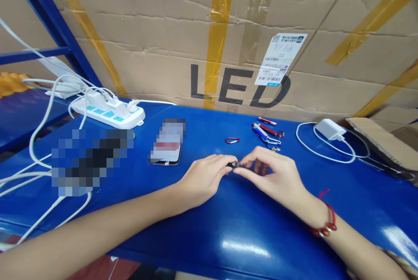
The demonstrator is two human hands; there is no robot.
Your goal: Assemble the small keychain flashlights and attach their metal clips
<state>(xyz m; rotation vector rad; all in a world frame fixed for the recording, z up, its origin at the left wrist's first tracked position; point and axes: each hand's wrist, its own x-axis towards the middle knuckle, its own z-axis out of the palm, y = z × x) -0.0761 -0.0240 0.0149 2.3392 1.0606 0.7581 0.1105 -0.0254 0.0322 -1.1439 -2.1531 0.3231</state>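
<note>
Both my hands rest on the blue table (228, 227) and meet at its middle. My left hand (204, 180) is closed, its fingertips pinching one end of a small dark cylindrical object (235, 165). My right hand (272, 175) is closed too, pinching the other end of the same small object. A red cord bracelet (326, 223) sits on my right wrist. Just behind my hands lie a red carabiner clip (232, 140) and a small pile of red and silver keychain pens (268, 133).
A phone (166, 146) lies left of my hands. A white power strip (107, 113) with plugs and white cables is at the back left. A white charger (329, 129) with its cable lies at the right. A large cardboard box (228, 32) marked LED stands behind the table.
</note>
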